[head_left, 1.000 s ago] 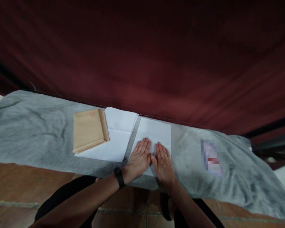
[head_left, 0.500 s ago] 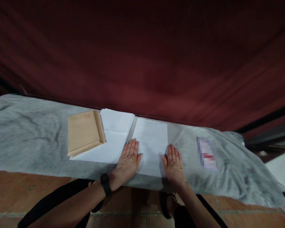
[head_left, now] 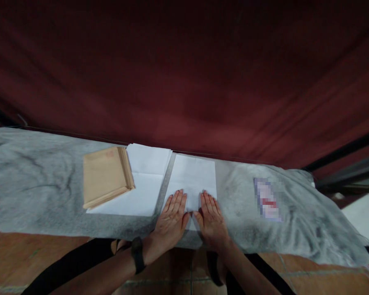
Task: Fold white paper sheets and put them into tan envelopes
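Note:
A white sheet of paper (head_left: 195, 170) lies flat on the grey cloth. My left hand (head_left: 172, 215) rests palm down over its lower left part, fingers stretched out. Across from it my right hand (head_left: 211, 219) lies palm down on the lower right part, also flat. The two thumbs point toward each other with a small gap between them. Neither hand holds anything. Left of the sheet are white papers (head_left: 146, 194) with a crease across the top one. A stack of brown envelopes (head_left: 106, 174) lies partly over those papers.
The grey cloth (head_left: 49, 180) covers a long narrow surface. A pixelated purplish item (head_left: 267, 200) lies to the right. Behind hangs a dark red curtain (head_left: 184, 82). A white panel-like object (head_left: 364, 219) is at the far right. Tiled floor (head_left: 12, 254) shows in front.
Both hands have moved inward on the sheet, from its side edges toward its lower middle, and now lie closer together. The view has shifted slightly.

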Demonstrator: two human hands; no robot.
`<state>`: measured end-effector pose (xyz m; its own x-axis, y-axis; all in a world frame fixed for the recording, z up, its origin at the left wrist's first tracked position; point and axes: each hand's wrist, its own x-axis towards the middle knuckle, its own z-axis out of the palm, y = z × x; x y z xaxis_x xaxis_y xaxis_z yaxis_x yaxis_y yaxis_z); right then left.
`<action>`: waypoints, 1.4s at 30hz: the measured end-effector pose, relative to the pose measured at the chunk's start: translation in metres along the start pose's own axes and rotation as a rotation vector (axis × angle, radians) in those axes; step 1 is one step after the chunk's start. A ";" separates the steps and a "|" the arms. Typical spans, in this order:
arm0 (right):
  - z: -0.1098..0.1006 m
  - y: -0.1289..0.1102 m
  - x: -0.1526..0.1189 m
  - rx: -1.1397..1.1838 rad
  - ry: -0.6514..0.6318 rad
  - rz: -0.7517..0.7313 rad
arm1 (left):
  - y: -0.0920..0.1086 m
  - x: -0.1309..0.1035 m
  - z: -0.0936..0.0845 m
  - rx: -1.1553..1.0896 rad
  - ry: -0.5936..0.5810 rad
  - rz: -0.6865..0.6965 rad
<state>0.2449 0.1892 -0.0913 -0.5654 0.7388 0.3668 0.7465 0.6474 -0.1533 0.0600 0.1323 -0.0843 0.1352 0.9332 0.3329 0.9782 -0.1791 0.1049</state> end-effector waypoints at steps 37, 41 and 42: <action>0.037 0.028 0.119 -0.001 -0.051 0.162 | -0.038 0.123 0.037 0.048 -0.067 -0.151; 0.039 0.038 0.119 -0.039 -0.025 0.185 | -0.038 0.126 0.041 0.041 -0.004 -0.182; 0.039 0.041 0.119 -0.051 -0.025 0.192 | -0.037 0.126 0.041 0.038 0.007 -0.186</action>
<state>0.1942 0.3108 -0.0899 -0.4189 0.8526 0.3124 0.8578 0.4844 -0.1716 0.0469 0.2695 -0.0851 -0.0499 0.9468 0.3181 0.9915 0.0087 0.1297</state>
